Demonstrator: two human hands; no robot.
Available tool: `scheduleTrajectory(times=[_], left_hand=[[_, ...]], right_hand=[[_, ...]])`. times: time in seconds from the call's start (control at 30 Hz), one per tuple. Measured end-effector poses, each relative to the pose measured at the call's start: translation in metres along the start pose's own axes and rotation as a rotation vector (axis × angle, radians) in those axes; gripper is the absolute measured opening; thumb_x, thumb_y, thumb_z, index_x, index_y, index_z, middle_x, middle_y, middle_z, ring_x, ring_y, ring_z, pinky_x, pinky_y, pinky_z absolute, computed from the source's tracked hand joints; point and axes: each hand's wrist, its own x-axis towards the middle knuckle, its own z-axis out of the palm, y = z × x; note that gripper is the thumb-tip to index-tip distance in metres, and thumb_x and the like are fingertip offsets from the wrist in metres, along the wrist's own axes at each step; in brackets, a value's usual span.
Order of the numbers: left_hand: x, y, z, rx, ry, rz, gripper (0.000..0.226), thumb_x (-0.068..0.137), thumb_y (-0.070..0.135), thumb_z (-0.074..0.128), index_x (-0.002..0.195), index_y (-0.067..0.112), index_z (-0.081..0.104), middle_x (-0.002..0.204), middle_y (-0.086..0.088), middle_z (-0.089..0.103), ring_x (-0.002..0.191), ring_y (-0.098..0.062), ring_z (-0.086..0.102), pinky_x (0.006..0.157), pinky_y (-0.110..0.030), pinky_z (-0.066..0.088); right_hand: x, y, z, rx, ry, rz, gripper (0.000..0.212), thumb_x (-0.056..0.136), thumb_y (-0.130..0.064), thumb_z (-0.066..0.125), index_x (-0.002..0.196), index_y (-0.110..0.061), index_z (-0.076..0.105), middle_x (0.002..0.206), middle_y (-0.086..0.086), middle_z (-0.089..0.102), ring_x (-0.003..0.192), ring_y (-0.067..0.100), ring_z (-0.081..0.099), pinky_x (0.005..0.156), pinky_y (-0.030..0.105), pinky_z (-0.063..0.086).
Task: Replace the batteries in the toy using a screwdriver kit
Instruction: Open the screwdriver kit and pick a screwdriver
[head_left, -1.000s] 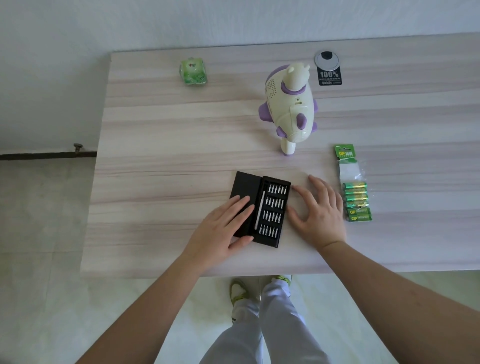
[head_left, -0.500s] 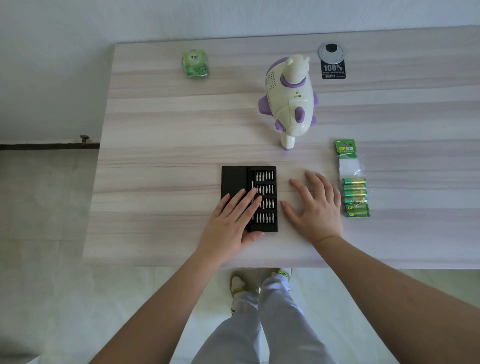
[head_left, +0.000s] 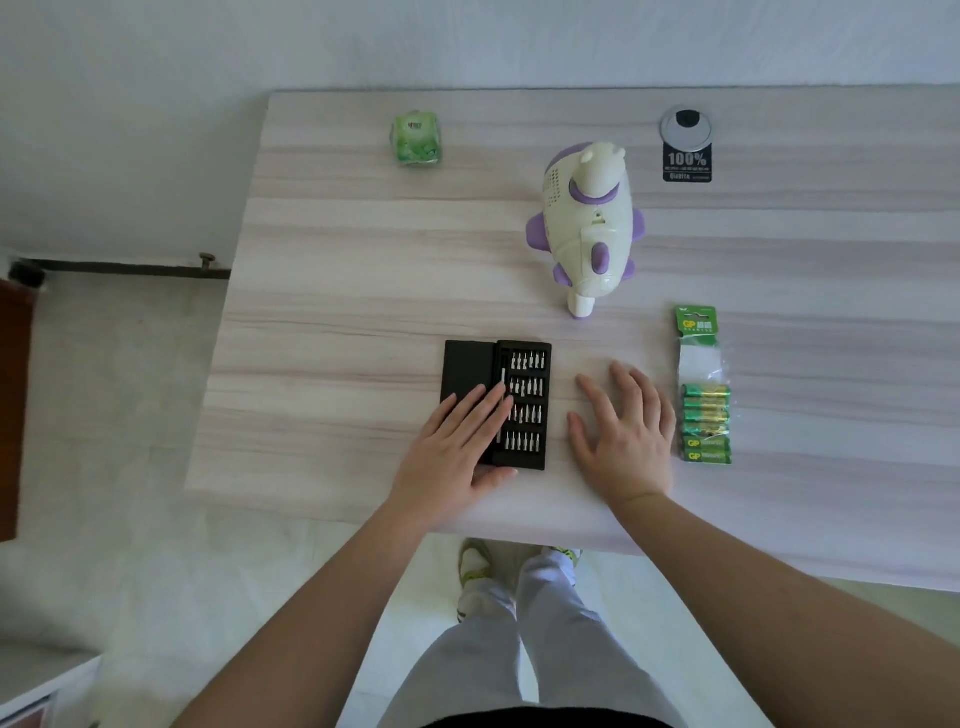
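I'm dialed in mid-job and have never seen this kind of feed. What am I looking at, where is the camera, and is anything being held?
There is no machine here: a person works with bare hands, and the one camera sits on their head, looking down. On the wooden table lie an open black screwdriver kit, a white and purple toy, a green battery pack, a small green packet and a black tag. The left hand rests flat on the kit. The right hand lies flat on the table between kit and batteries. Neither hand grips anything.
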Motion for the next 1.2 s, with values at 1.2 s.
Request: scheduleTrajectory(times=[1.2], left_hand=[[0.002, 0.003, 0.004, 0.05, -0.035, -0.08, 0.08, 0.095, 0.061, 0.03, 0.154, 0.009, 0.016, 0.163, -0.005, 0.011, 0.15, -0.018, 0.007, 0.12, -0.039, 0.016]], right_hand=[[0.038, -0.071, -0.024, 0.578, -0.336, 0.309, 0.017, 0.091, -0.027, 0.062, 0.105, -0.019, 0.066, 0.111, -0.005, 0.05, 0.078, 0.007, 0.051, 0.07, 0.021, 0.042]])
